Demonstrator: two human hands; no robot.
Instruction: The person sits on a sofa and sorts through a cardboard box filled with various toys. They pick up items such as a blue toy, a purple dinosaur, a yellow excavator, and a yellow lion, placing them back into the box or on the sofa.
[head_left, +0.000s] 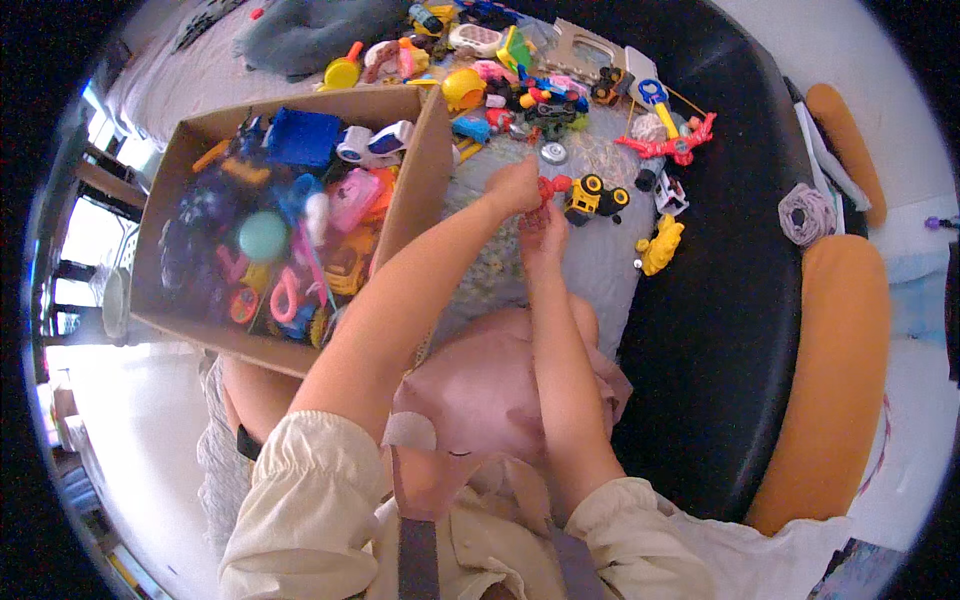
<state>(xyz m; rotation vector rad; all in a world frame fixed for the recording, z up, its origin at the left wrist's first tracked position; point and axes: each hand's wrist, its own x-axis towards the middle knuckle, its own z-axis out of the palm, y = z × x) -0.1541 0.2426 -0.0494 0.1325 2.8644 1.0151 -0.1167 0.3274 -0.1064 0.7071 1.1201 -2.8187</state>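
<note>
Both hands meet in front of me over the grey cloth. Between my left hand (516, 186) and my right hand (546, 238) is a small red plastic toy (546, 193), mostly covered by the fingers, so its exact kind cannot be told. Just right of it, a yellow and black toy vehicle (589, 196) rests with its wheels showing. A silver disc (553, 153) lies a little beyond my left hand. To the left stands an open cardboard box (429, 161) filled with mixed toys, among them a blue bin-like piece (304, 137) and a mint green ball (263, 236).
Many loose toys spread across the far side, including a yellow toy pan (342, 73), a yellow helmet-like piece (463, 88) and a red winged toy (675, 142). A yellow figure (661, 244) lies on the black sofa (697, 337) at right. An orange bolster (832, 360) lines its edge.
</note>
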